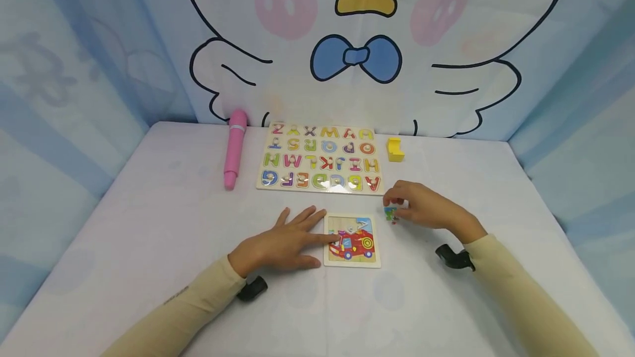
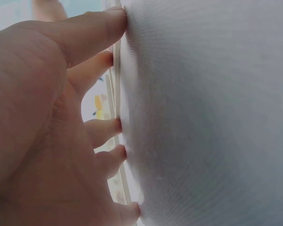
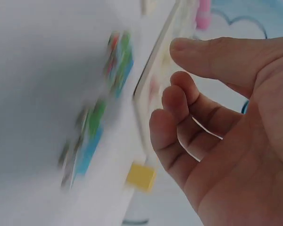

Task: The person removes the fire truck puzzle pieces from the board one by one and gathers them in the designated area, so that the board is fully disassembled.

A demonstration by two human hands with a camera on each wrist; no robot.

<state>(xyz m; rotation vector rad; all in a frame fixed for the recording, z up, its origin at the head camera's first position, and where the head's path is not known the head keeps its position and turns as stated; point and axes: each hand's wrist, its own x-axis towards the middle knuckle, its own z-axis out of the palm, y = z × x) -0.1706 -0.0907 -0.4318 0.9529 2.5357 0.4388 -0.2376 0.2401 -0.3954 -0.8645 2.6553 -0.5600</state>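
My left hand (image 1: 283,245) lies spread on the white table, one straight finger reaching onto the small wooden jigsaw board (image 1: 347,264) with its red vehicle picture. In the left wrist view its fingertips (image 2: 117,125) rest along the tabletop. To the right of the board, my right hand (image 1: 425,206) hovers low over small green-and-blue puzzle pieces (image 1: 389,215), partly covering them in the head view. The right wrist view shows two blurred clusters of pieces (image 3: 120,61) on the table, apart from the loosely bent fingers, with nothing between thumb and fingertips (image 3: 162,128).
Behind the jigsaw board is a wooden alphabet board (image 1: 317,151) with coloured letters. A pink pen-shaped toy (image 1: 235,150) lies at its left and a yellow block (image 1: 394,150) at its right. A printed cloth backdrop (image 1: 297,90) stands along the table's far edge.
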